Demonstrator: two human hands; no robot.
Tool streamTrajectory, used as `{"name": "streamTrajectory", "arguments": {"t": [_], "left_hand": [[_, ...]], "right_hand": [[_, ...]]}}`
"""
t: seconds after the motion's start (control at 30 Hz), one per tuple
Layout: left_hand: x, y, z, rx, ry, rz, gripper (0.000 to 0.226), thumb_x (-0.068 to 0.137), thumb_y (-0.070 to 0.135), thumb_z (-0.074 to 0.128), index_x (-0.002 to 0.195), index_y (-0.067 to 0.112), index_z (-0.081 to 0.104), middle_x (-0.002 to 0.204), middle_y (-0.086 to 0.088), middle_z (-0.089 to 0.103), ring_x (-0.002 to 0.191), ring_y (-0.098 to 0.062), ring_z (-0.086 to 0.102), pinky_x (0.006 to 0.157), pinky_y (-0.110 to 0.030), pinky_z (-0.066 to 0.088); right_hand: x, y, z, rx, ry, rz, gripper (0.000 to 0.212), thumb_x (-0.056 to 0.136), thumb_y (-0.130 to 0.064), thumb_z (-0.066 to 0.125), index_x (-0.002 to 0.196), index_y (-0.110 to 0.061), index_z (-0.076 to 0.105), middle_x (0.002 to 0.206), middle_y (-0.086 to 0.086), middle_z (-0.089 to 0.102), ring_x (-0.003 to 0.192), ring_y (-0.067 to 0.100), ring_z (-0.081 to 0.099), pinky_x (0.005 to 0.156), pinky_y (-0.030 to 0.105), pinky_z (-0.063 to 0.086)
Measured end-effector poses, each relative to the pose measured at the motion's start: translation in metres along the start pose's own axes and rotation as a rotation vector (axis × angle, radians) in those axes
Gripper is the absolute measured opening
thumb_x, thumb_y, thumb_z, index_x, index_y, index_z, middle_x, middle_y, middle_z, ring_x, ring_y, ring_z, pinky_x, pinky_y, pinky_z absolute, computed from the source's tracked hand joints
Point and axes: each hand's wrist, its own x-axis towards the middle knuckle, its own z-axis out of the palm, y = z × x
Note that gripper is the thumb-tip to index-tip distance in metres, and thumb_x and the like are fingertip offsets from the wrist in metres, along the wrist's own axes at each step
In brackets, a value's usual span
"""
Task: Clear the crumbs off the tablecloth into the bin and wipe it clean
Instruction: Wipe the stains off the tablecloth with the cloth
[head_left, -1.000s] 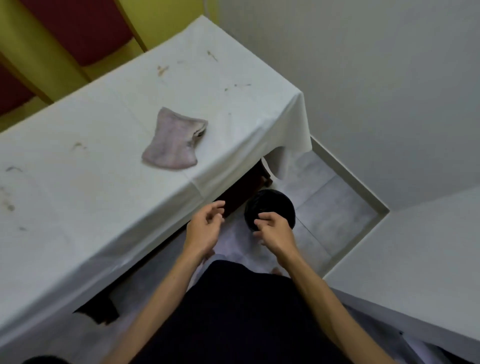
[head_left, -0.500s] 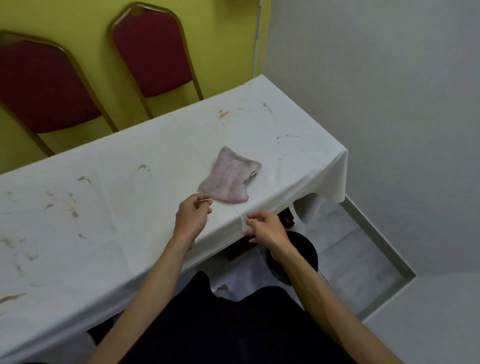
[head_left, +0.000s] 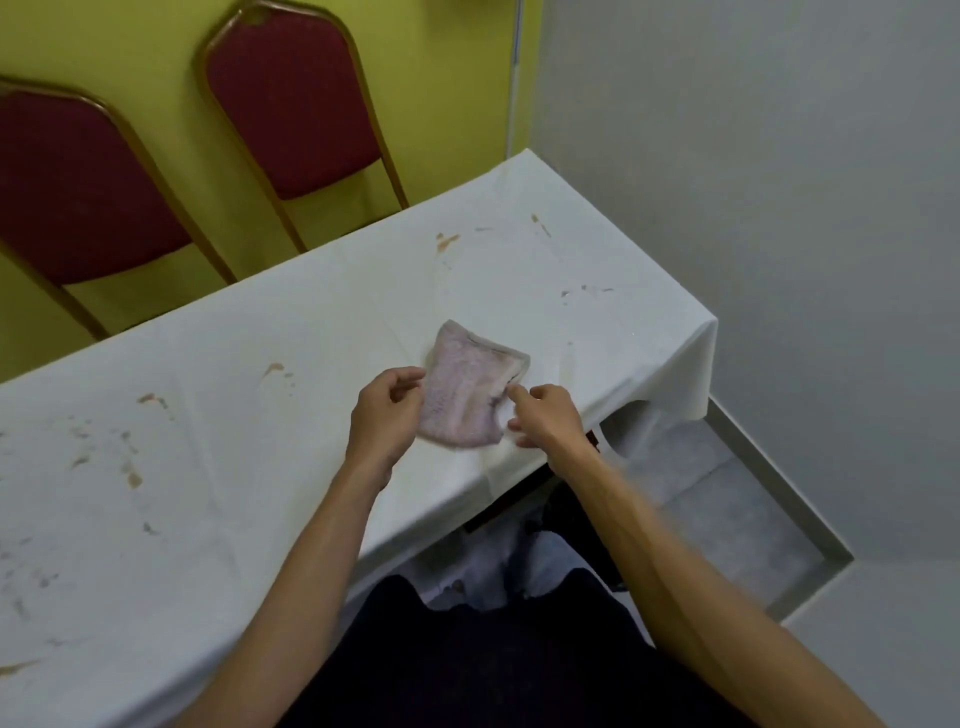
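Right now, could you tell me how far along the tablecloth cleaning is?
Done: nothing looks wiped; brown stains mark the tablecloth across its length. In hand: left hand and right hand are at the edges of the pink cloth, grip unclear. Left: wiping everything; the bin is out of view.

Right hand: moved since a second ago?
Yes. The right hand rose from below the tablecloth edge to over its top, beside the rag.
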Motion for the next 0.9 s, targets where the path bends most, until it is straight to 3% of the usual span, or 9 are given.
{"name": "streamTrajectory", "arguments": {"t": [0.07,0.17,0.27,0.37,0.53,0.63,0.7,0.8,0.9], "left_hand": [[0.018,0.01,0.014,0.102,0.018,0.005,0.032,0.089,0.02,0.056,0.118,0.032,0.062,0.116,0.01,0.064,0.107,-0.01,0.06,0.086,-0.026,0.048],[0.039,0.017,0.033,0.321,-0.016,-0.078,0.048,0.09,0.027,0.056,0.137,0.025,0.047,0.131,-0.003,0.059,0.113,-0.021,0.057,0.088,-0.031,0.044],[0.051,0.016,0.05,0.413,-0.046,-0.127,0.05,0.088,0.033,0.057,0.135,0.021,0.047,0.126,-0.006,0.064,0.108,-0.028,0.061,0.093,-0.038,0.049],[0.058,0.026,0.065,0.436,-0.042,-0.144,0.044,0.087,0.037,0.06,0.126,0.019,0.053,0.117,-0.004,0.066,0.1,-0.025,0.062,0.084,-0.035,0.051],[0.055,0.043,0.085,0.187,-0.098,-0.177,0.032,0.087,0.039,0.063,0.113,0.02,0.058,0.106,-0.001,0.07,0.097,-0.019,0.067,0.085,-0.04,0.056],[0.058,0.051,0.101,0.08,-0.19,-0.113,0.04,0.085,0.041,0.067,0.121,0.025,0.058,0.108,0.003,0.07,0.095,-0.013,0.068,0.086,-0.037,0.057],[0.065,0.05,0.11,0.218,-0.147,-0.01,0.038,0.087,0.034,0.066,0.123,0.027,0.059,0.117,0.004,0.065,0.103,-0.01,0.063,0.089,-0.027,0.051],[0.081,0.037,0.115,0.497,0.054,0.107,0.046,0.091,0.022,0.06,0.136,0.017,0.051,0.144,-0.008,0.045,0.135,-0.024,0.039,0.111,-0.036,0.033],[0.089,0.013,0.109,0.644,0.147,0.064,0.055,0.097,0.023,0.051,0.147,0.012,0.034,0.161,-0.013,0.017,0.151,-0.028,0.009,0.121,-0.048,0.01]], "right_hand": [[0.011,-0.007,-0.002,0.021,-0.021,0.02,0.049,0.09,-0.047,0.056,0.109,-0.002,0.06,0.089,0.007,0.069,0.087,0.026,0.073,0.074,0.042,0.061],[0.024,-0.013,-0.002,-0.009,-0.123,0.001,0.033,0.089,-0.046,0.059,0.094,-0.014,0.065,0.093,0.01,0.074,0.083,0.025,0.074,0.068,0.038,0.061],[0.037,-0.017,0.002,0.021,-0.201,0.003,0.039,0.085,-0.044,0.066,0.109,-0.013,0.064,0.101,0.011,0.073,0.086,0.024,0.073,0.06,0.033,0.061],[0.054,-0.03,-0.002,-0.009,-0.23,-0.025,0.055,0.079,-0.029,0.069,0.123,-0.001,0.054,0.111,0.018,0.068,0.095,0.028,0.069,0.061,0.028,0.053],[0.073,-0.067,-0.052,-0.024,-0.163,-0.137,0.02,0.073,-0.026,0.063,0.082,-0.01,0.058,0.077,0.005,0.066,0.066,0.014,0.066,0.064,0.036,0.058],[0.087,-0.079,-0.1,-0.074,-0.027,-0.172,0.027,0.069,-0.03,0.063,0.091,-0.016,0.062,0.083,0.002,0.07,0.078,0.02,0.069,0.069,0.041,0.058],[0.095,-0.075,-0.12,-0.368,0.106,-0.192,0.031,0.075,-0.03,0.06,0.104,-0.021,0.056,0.091,-0.003,0.067,0.086,0.022,0.065,0.078,0.04,0.052],[0.105,-0.058,-0.129,-0.827,0.358,-0.329,0.048,0.085,-0.023,0.054,0.131,-0.016,0.044,0.122,0.007,0.06,0.108,0.029,0.056,0.095,0.044,0.034],[0.102,-0.038,-0.107,-0.818,0.27,-0.41,0.063,0.09,-0.051,0.049,0.144,-0.021,0.033,0.149,0.009,0.04,0.133,0.03,0.041,0.108,0.051,0.028]]}}
